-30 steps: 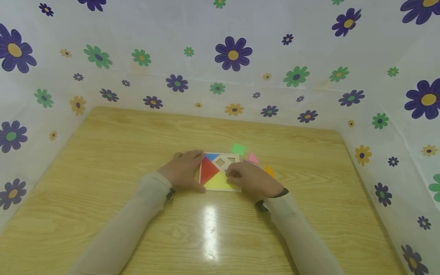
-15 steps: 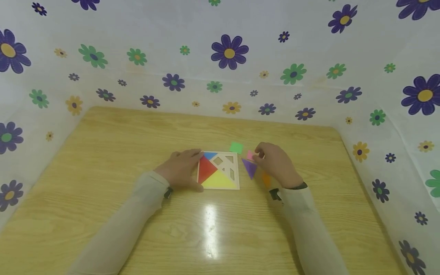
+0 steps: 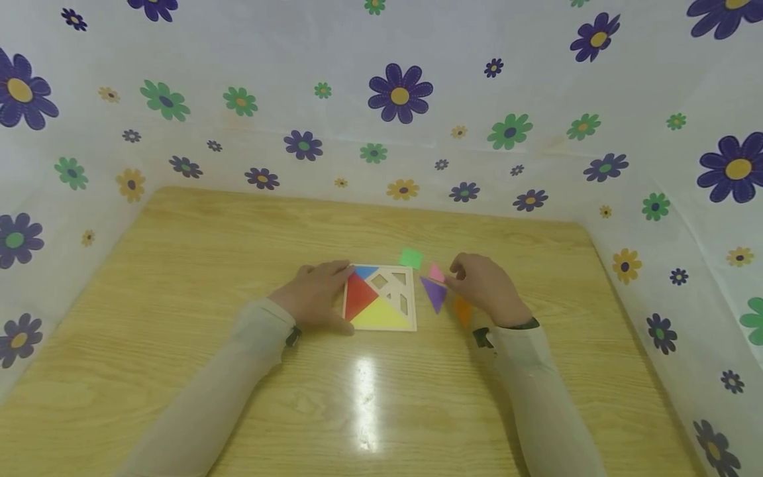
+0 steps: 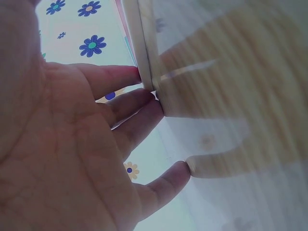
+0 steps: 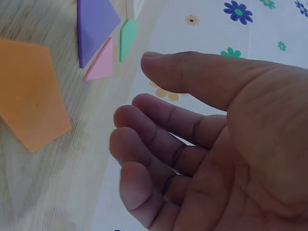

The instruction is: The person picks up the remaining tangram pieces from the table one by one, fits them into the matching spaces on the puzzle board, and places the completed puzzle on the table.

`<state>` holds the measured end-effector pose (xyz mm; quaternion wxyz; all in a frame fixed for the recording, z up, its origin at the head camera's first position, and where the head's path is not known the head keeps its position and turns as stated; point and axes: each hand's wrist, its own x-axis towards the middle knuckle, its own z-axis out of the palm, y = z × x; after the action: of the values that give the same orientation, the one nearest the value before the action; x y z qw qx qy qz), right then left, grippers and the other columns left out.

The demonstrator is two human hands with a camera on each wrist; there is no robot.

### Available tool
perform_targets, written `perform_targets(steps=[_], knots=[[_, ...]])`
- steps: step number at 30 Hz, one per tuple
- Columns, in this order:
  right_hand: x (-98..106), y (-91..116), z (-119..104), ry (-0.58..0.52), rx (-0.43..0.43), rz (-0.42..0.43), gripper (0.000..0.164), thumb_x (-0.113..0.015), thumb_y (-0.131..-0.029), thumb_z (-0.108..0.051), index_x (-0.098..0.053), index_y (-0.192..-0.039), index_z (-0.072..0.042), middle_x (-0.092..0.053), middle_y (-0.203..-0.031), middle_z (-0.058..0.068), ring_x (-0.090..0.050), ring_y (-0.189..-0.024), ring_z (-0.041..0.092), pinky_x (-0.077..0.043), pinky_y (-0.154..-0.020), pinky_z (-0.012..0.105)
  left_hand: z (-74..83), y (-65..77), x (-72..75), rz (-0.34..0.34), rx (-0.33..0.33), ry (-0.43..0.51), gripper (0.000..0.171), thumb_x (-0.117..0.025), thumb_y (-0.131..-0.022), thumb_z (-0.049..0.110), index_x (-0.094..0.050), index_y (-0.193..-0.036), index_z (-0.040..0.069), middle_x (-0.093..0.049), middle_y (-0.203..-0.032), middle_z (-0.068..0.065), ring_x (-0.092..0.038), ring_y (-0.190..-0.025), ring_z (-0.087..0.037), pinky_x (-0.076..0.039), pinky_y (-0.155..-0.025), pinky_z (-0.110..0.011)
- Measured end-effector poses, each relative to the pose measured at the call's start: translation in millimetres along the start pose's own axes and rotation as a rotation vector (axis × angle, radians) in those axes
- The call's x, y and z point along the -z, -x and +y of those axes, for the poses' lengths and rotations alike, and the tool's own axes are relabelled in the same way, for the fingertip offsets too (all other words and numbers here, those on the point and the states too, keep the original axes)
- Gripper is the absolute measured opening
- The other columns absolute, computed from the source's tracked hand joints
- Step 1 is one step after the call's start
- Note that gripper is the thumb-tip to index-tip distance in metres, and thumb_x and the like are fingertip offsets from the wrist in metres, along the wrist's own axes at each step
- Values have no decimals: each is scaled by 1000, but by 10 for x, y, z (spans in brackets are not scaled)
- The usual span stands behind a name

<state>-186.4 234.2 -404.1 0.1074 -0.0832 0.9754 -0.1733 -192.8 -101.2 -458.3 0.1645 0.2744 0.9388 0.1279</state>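
A pale wooden tangram tray [image 3: 414, 291] lies on the table with a red triangle [image 3: 359, 295], a yellow triangle [image 3: 381, 315] and a blue piece [image 3: 363, 271] set in it; its right side shows bare recesses. My left hand [image 3: 316, 295] touches the tray's left edge, fingers fairly straight in the left wrist view. Above the table, beside a small pink triangle [image 3: 437, 272], my right hand [image 3: 485, 288] hovers with loosely bent fingers. The right wrist view shows nothing between thumb and fingers. Close by lie a purple triangle [image 3: 434, 293] and an orange piece [image 5: 33, 94].
A green piece [image 3: 411, 258] lies just behind the tray's upper right corner. Flower-printed white sheeting [image 3: 334, 79] encloses the back and sides of the wood-grain table [image 3: 238, 245]. Light reflects off the table [image 3: 365, 404] in front of the tray.
My right hand has moved from over the tray rightwards to the loose pieces, uncovering the recesses and the purple triangle. My left hand has stayed at the tray's edge.
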Motion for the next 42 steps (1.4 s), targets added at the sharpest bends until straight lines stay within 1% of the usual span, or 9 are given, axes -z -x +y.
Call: perform_targets(steps=[17,23,25,27,29,31,33,39,42], knots=[[2,42,28,-27,-58,-99,34,-69,-98,-26,-66,-117,2,-69,-114,18,-64,-102,33,-53,-91,49,2,6,-19,-4,-5,1,122,-78,-73,72,-26,-165,13,-25,-171,-7,-24,-156,-29,-23,-122,-55],[34,65,66,-23,-125,-162,36,-69,-96,-25,-63,-116,5,-68,-117,20,-63,-101,34,-53,-92,50,17,26,-10,-3,-6,5,121,-79,-73,71,-26,-165,12,-26,-170,-8,-24,-156,-29,-23,-122,-55],[49,78,81,-18,-149,-179,35,-69,-94,-25,-62,-112,4,-67,-111,18,-61,-96,31,-52,-87,46,20,28,-7,-7,-4,0,121,-78,-74,71,-26,-165,12,-25,-171,-7,-23,-157,-29,-22,-122,-54],[62,89,92,-23,-178,-201,30,-70,-93,-26,-60,-100,1,-63,-95,12,-56,-84,26,-49,-76,39,24,30,-1,-9,-3,-1,121,-78,-74,71,-25,-165,12,-25,-171,-7,-23,-157,-29,-22,-122,-54],[77,102,98,-23,-196,-227,29,-71,-91,-28,-54,-85,-4,-52,-78,4,-46,-71,20,-40,-64,33,31,31,10,-7,-2,1,120,-78,-74,70,-26,-165,13,-25,-171,-7,-23,-157,-29,-22,-122,-54],[91,113,93,-16,-212,-252,35,-72,-89,-30,-48,-77,-9,-41,-71,0,-37,-65,17,-33,-60,30,37,32,22,-4,-2,0,119,-78,-75,70,-26,-165,13,-25,-171,-7,-23,-156,-29,-23,-122,-54],[94,117,85,-12,-230,-279,37,-72,-87,-31,-46,-71,-11,-36,-67,-2,-33,-62,15,-30,-58,30,42,34,31,-1,-2,2,118,-78,-75,69,-26,-165,13,-26,-170,-7,-24,-156,-28,-23,-122,-54],[59,114,82,-4,-249,-306,23,-72,-80,-24,-56,-72,-9,-47,-68,0,-44,-64,18,-39,-60,31,47,44,45,-8,6,8,117,-78,-75,68,-25,-166,14,-24,-171,-5,-22,-157,-27,-22,-123,-52],[36,101,98,2,-237,-291,22,-70,-81,-20,-54,-73,-8,-45,-69,1,-43,-63,18,-38,-60,30,47,45,44,-6,5,8,117,-78,-76,68,-25,-166,14,-25,-171,-5,-23,-157,-27,-22,-123,-52]])
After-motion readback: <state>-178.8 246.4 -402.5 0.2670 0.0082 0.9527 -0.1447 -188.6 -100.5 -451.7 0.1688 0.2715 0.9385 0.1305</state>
